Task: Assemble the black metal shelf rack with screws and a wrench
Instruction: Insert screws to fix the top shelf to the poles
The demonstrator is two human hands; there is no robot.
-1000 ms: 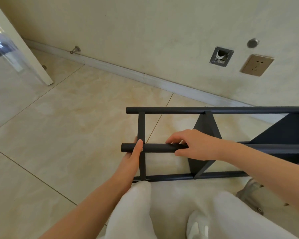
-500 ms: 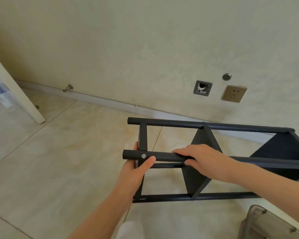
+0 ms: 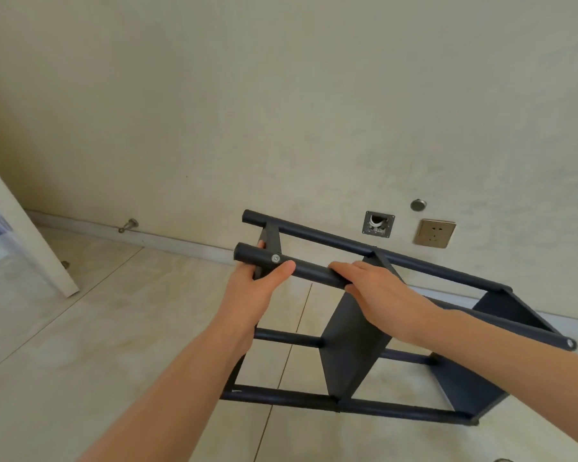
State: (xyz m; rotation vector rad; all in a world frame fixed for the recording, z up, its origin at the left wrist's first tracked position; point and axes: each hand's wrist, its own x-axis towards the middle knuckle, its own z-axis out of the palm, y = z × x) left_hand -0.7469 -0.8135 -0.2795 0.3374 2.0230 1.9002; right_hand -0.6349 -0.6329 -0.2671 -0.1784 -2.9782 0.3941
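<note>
The rack (image 3: 354, 341) lies on its side, tilted, from the centre of my view out to 4 o'clock, low over the floor (image 3: 114, 328). My left hand (image 3: 251, 295) curls round the end of its upper tube (image 3: 314, 273), thumb just beside a screw (image 3: 275, 258). My right hand (image 3: 377, 291), at 3 o'clock of it, wraps the same tube. I judge this as repositioning the assembled frame. Next, both grips must stay firm while it swings upright.

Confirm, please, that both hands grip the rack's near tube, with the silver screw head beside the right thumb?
Not quite: the head view shows the silver screw head beside the thumb of the left hand, not the right hand. Both do grip the near tube.
</note>
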